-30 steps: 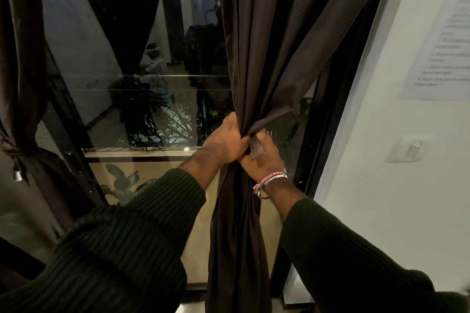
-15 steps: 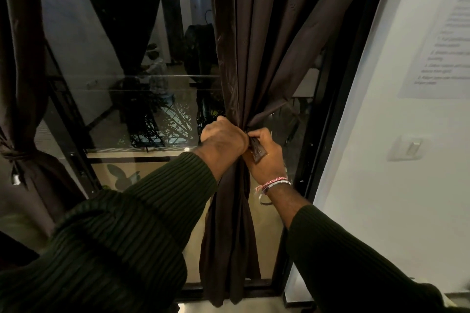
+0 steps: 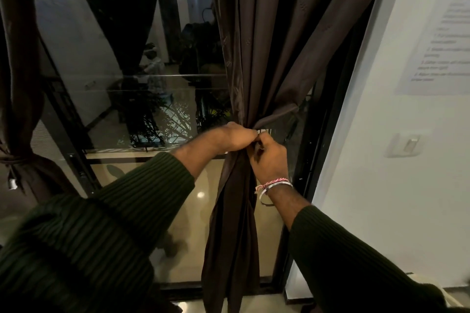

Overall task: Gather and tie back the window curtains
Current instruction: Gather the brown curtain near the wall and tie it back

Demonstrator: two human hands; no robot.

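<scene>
The dark brown right curtain hangs bunched at the right side of the window and is drawn to a narrow waist at mid height. A brown tie-back band runs from that waist up towards the window frame. My left hand grips the gathered fabric and band from the left. Against it from the right, my right hand, with bracelets at the wrist, pinches the band's end. The fingertips of both hands are hidden between hands and cloth. At the far left, the left curtain hangs tied back with a band.
Dark window glass with a black frame fills the middle and reflects the room. A white wall on the right carries a light switch and a printed sheet. A small metal piece dangles from the left tie.
Both hands have risen slightly with the curtain's waist and closed tighter together. The right hand turned from beneath the bundle to its right side. The view shifted a little.
</scene>
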